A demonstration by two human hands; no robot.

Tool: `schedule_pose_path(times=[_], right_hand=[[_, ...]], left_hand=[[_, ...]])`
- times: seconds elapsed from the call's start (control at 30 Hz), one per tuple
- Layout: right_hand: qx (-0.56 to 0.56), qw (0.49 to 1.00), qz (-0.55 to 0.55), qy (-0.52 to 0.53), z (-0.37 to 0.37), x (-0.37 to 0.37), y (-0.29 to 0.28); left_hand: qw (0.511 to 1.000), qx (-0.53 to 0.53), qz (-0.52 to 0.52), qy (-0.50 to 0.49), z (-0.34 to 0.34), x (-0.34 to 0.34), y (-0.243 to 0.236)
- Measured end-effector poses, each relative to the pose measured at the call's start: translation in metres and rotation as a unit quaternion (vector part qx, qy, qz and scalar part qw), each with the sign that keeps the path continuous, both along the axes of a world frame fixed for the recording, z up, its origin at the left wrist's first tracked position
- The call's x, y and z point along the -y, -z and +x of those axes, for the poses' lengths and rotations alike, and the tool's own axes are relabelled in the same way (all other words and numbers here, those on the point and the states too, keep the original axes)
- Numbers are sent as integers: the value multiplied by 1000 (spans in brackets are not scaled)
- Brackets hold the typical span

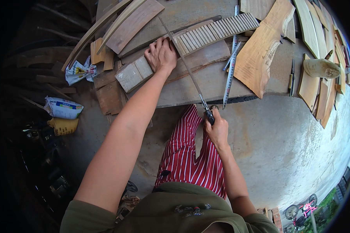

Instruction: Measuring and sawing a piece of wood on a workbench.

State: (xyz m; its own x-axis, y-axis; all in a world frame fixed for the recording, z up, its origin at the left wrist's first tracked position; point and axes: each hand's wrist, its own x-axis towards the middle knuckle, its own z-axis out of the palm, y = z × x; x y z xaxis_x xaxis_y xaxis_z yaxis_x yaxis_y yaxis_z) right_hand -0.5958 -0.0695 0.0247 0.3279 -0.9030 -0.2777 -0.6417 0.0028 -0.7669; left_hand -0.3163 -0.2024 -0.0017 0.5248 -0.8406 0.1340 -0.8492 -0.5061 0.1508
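A long wooden block (pixel 216 33) lies slantwise across the bench, with a row of close parallel saw cuts over its right part. My left hand (pixel 161 54) bears down on its uncut stretch, fingers curled over the far edge. Beside that hand, the thin blade of a handsaw (pixel 190 73) crosses the block at the left end of the cuts. My right hand (pixel 217 128) is wrapped round the saw's dark handle, just off the bench's near edge. How deep the blade sits cannot be made out. Under the block lie rough boards (pixel 202 58).
To the right lie a tape measure (pixel 230 73), a blue pen (pixel 231 56), a live-edge board (pixel 260 50), a utility knife (pixel 291 79) and a wooden mallet head (pixel 321 69). Curved wood strips (pixel 122 23) rest at far left, near plastic bags (pixel 64 108). Planks are stacked at far right.
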Motion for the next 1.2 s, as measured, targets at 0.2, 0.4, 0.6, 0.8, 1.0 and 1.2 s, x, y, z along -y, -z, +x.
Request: schedule_pose_path(times=[0.2, 0.4, 0.6, 0.8, 1.0, 1.2], right_hand=[[28, 999, 18, -8, -3, 3, -5], [53, 997, 56, -14, -7, 15, -5], [25, 997, 68, -11, 28, 42, -9], [34, 996, 82, -17, -2, 12, -4], [13, 997, 75, -22, 5, 28, -11], [43, 997, 67, -10, 23, 36, 1]], left_hand=[[1000, 11, 0, 1, 5, -1, 3], [1000, 17, -10, 1, 4, 0, 0], [1000, 3, 15, 7, -1, 4, -4], [1000, 26, -14, 1, 6, -4, 6], [1000, 19, 9, 5, -2, 2, -2], [1000, 28, 2, -3, 2, -1, 7]])
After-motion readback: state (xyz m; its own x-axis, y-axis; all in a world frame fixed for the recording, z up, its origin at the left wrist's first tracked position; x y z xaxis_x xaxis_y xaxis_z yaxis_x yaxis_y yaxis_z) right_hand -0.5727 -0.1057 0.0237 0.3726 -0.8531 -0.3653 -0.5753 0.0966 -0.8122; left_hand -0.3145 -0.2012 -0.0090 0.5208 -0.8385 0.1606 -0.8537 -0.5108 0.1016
